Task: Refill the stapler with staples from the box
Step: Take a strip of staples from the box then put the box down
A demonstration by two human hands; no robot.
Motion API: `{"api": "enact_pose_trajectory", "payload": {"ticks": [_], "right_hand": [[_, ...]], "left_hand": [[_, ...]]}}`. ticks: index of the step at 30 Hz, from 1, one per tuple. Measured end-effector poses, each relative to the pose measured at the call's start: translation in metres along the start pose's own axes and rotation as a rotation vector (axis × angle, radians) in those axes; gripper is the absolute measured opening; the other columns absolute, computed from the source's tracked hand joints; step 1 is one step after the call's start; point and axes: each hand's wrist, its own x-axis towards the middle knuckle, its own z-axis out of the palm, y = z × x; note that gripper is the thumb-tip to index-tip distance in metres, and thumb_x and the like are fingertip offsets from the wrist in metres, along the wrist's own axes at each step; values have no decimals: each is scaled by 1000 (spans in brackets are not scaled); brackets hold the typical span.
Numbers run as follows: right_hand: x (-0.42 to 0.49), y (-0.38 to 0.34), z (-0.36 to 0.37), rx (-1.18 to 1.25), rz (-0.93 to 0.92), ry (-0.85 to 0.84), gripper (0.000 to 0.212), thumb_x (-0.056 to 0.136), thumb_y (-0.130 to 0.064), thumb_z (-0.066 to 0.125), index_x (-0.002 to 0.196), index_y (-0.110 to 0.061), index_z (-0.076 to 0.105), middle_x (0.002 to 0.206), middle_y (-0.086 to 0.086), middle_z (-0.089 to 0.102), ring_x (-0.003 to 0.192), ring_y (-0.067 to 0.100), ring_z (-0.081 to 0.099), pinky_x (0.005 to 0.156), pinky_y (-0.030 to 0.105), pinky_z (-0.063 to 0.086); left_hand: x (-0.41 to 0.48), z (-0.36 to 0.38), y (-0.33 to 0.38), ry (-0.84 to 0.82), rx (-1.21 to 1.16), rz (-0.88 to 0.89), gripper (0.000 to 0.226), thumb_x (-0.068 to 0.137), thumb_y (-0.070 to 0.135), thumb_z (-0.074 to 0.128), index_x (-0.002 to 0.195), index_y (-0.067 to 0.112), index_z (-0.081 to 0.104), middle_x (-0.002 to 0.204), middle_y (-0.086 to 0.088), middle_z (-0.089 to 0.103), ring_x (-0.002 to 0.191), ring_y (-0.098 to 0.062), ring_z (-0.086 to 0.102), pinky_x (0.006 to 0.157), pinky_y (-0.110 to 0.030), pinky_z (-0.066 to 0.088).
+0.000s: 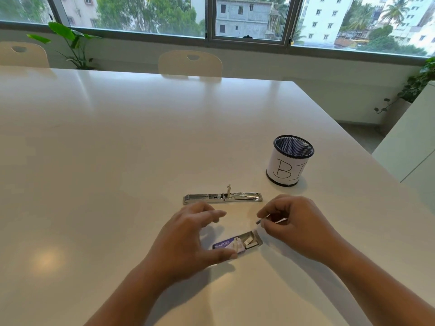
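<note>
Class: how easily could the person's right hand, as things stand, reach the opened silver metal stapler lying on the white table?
Probably easily: the opened silver metal stapler lies just beyond the right hand, with only bare white table between.

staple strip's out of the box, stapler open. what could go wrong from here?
1. The right hand pinches the staple strip only at its end, so it may slip or break apart.
2. The staple box lies open with loose pieces showing; the left hand over it could knock it and spill them.
3. The open stapler lies unheld and may slide during loading.
</note>
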Motion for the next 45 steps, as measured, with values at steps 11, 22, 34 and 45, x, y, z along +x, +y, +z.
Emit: {"api": "enact_pose_trajectory", "payload": {"ticks": [11,22,34,45], "right_hand": [[-6,3,6,35,71,-61,22,65,-19,91,80,-25,76,75,-5,72,66,9,70,68,25,61],[-4,6,9,-9,16,-28,8,78,-18,81,78,-25,77,77,-10,72,69,5,67,68,18,56],[-3,1,13,2,60,-16,20,66,-27,91,77,-27,74,73,-9,71,64,4,66,60,11,52],[-4,2,6,457,247,-190,26,65,-40,84,80,-20,80,72,2,77,63,6,64,57,17,51]], "left_hand": [[-11,-3,3,-98,87,19,68,57,83,61,110,41,68,88,29,54,80,8,51,62,-16,40],[-12,0,5,-59,75,-3,47,67,62,66,109,43,65,91,23,58,74,11,49,70,-24,50],[-10,-1,-1,-35,-153,36,38,78,40,71,114,27,72,95,20,61,85,-8,62,70,-20,53],[-10,7,-1,63,-577,-27,30,78,22,79,107,27,74,102,15,67,97,-17,70,77,-25,60]]}}
